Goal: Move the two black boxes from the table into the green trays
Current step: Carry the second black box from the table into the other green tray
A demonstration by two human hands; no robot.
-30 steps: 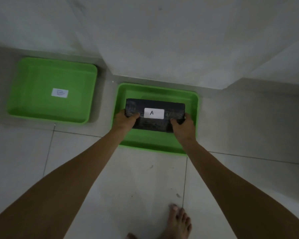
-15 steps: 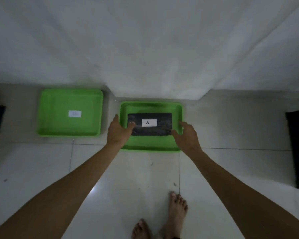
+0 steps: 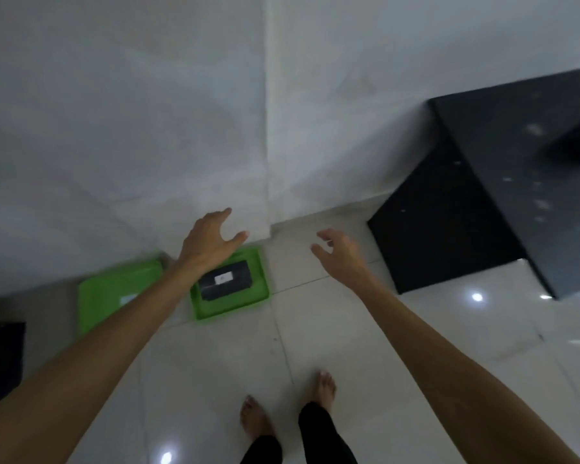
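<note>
A black box with a white label lies flat inside the right green tray on the floor by the wall. The left green tray holds only a white label and is partly hidden by my left forearm. My left hand hovers high above the right tray, fingers spread, holding nothing. My right hand is raised to the right of the trays, fingers loosely curled and empty. A dark blurred shape sits on the black table; I cannot tell what it is.
A black table stands at the right against the white wall. A dark object lies at the left edge. My bare feet stand on glossy white floor tiles.
Both hands have let go of the black box, which stays in the right tray. My hands have risen and the view has pulled back and swung right, showing the black table.
</note>
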